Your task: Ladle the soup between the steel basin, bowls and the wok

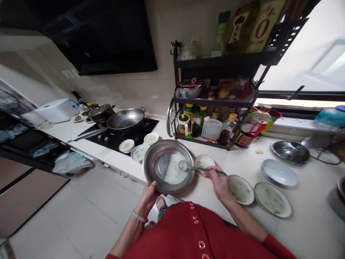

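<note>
Holding a steel basin (pixel 155 167) of milky soup (pixel 175 175)
Left hand (pixel 150 193): grip clasping the basin's edge; right hand (pixel 219 182): grip wrapped around a ladle (pixel 197 169) reaching inside.

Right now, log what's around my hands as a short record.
Left hand: grip on rim of round silver metal bowl
Right hand: grip on grey metal ladle, head over bowl
Bowl contents: milky liquid, pooled to one side
Left of bowl: three small round white bowls of pale liquid
Right of bowl: two shallow round white dishes of pale liquid
Black stovetop: wide silver metal frying pan
</note>
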Demonstrator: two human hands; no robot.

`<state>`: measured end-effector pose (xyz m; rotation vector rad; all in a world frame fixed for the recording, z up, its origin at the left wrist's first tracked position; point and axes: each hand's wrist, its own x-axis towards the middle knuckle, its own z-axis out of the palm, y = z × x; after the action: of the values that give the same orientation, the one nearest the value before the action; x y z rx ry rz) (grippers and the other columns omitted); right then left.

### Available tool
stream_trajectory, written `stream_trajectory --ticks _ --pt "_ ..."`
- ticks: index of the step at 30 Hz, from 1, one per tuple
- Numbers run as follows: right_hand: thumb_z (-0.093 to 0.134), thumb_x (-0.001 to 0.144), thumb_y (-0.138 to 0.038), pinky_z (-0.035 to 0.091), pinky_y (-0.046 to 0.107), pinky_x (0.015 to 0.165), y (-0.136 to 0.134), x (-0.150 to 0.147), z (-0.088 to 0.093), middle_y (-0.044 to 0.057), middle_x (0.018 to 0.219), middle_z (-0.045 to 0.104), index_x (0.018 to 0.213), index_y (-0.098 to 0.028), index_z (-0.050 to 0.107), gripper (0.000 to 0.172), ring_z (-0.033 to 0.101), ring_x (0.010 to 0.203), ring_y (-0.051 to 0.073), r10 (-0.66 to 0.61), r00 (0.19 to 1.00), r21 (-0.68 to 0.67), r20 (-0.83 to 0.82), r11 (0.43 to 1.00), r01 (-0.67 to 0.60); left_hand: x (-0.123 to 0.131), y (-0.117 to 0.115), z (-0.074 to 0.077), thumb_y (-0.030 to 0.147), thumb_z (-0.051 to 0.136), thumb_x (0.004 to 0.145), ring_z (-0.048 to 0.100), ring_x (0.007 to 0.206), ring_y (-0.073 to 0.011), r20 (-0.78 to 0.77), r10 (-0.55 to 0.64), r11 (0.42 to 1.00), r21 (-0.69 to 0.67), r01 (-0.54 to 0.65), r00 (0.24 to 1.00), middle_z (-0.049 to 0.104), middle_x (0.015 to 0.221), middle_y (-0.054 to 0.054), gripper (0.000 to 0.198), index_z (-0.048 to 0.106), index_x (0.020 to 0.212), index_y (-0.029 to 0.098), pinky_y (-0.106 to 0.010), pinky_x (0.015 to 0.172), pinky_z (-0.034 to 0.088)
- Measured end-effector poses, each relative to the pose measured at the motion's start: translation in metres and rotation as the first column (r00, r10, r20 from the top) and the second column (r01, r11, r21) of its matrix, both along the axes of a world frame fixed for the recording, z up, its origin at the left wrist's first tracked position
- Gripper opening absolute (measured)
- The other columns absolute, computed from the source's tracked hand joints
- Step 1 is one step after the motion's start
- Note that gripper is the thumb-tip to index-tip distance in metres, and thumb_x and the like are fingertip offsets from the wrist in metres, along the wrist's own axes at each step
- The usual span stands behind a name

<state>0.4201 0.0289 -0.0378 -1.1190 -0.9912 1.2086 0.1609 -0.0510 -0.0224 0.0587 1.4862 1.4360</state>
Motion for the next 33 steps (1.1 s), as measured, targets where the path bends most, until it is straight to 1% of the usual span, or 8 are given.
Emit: stream_trajectory --ticks 10,14,17,21,24,27,29,33 --pt "0.06 0.079 -0.028 0.059 0.038 0.059 0.003 0.01 0.012 0.003 0.071 0.069 0.078 -0.022 0.06 0.006 0.069 0.057 0.023 -0.046 0.992 0.005 -0.118 0.999 0.047 0.002 -0.001 0.005 -0.001 0.045 0.062 0.057 0.045 -0.0148 -0.026 -0.048 0.999 0.006 0.048 0.999 0.059 0.051 0.0 0.02 0.048 0.072 0.016 -0.035 0.051 0.056" --pt "0.061 0.078 -0.027 0.059 0.038 0.059 0.005 0.025 0.021 0.002 0.07 0.068 0.074 -0.024 0.062 0.005 0.069 0.058 0.023 -0.056 0.989 0.028 -0.136 0.998 0.06 0.002 -0.001 0.004 -0.001 0.046 0.06 0.057 0.045 -0.0147 -0.018 -0.042 0.999 0.004 0.042 0.999 0.059 0.052 0.0 0.02 0.049 0.071 0.016 -0.035 0.051 0.056" --pt "0.064 0.076 -0.026 0.059 0.038 0.059 0.007 0.041 0.028 0.002 0.071 0.068 0.072 -0.023 0.063 0.005 0.068 0.056 0.022 -0.111 0.985 0.04 -0.134 0.992 0.117 0.001 0.0 0.003 -0.002 0.046 0.06 0.057 0.046 -0.0152 -0.017 -0.043 0.999 0.008 0.043 0.999 0.059 0.052 0.0 0.02 0.049 0.07 0.015 -0.036 0.051 0.055" --pt "0.066 0.075 -0.028 0.058 0.036 0.06 0.006 0.061 0.032 0.003 0.07 0.067 0.074 -0.019 0.062 0.01 0.068 0.055 0.021 -0.212 0.973 0.069 -0.089 0.973 0.218 0.0 0.001 0.001 -0.002 0.046 0.06 0.057 0.045 -0.0152 -0.008 -0.039 0.999 0.014 0.039 0.999 0.059 0.052 -0.001 0.02 0.049 0.069 0.016 -0.034 0.048 0.054" --pt "0.062 0.08 -0.033 0.058 0.035 0.061 -0.002 0.073 0.031 0.003 0.067 0.067 0.081 -0.018 0.061 0.015 0.069 0.058 0.021 -0.24 0.968 0.111 0.072 0.966 0.232 -0.001 0.001 -0.001 -0.001 0.047 0.059 0.056 0.044 -0.015 0.001 -0.035 0.999 0.011 0.035 0.999 0.058 0.052 0.0 0.02 0.049 0.07 0.016 -0.033 0.046 0.053" --pt "0.055 0.086 -0.033 0.058 0.033 0.064 -0.016 0.08 0.029 0.004 0.069 0.069 0.091 -0.019 0.06 0.016 0.07 0.065 0.021 -0.199 0.912 0.213 0.359 0.969 0.127 -0.002 0.0 -0.002 0.0 0.048 0.06 0.055 0.044 -0.014 -0.007 -0.033 0.999 0.003 0.033 0.999 0.057 0.051 0.001 0.021 0.049 0.072 0.016 -0.032 0.047 0.053" --pt "0.051 0.089 -0.029 0.058 0.032 0.067 -0.024 0.083 0.027 0.006 0.077 0.07 0.097 -0.02 0.06 0.015 0.07 0.069 0.019 -0.165 0.845 0.33 0.508 0.944 -0.014 -0.002 0.0 -0.001 0.0 0.048 0.06 0.056 0.045 -0.0136 -0.015 -0.04 0.999 0.005 0.04 0.999 0.058 0.052 0.002 0.022 0.049 0.074 0.017 -0.031 0.048 0.054" --pt "0.048 0.089 -0.017 0.059 0.031 0.069 -0.034 0.087 0.023 0.01 0.095 0.07 0.104 -0.022 0.062 0.021 0.07 0.082 0.019 -0.157 0.743 0.534 0.651 0.791 -0.301 0.0 0.0 0.003 0.0 0.047 0.061 0.056 0.045 -0.0138 -0.017 -0.052 0.999 0.004 0.052 0.999 0.059 0.052 0.001 0.021 0.048 0.074 0.017 -0.032 0.049 0.055"
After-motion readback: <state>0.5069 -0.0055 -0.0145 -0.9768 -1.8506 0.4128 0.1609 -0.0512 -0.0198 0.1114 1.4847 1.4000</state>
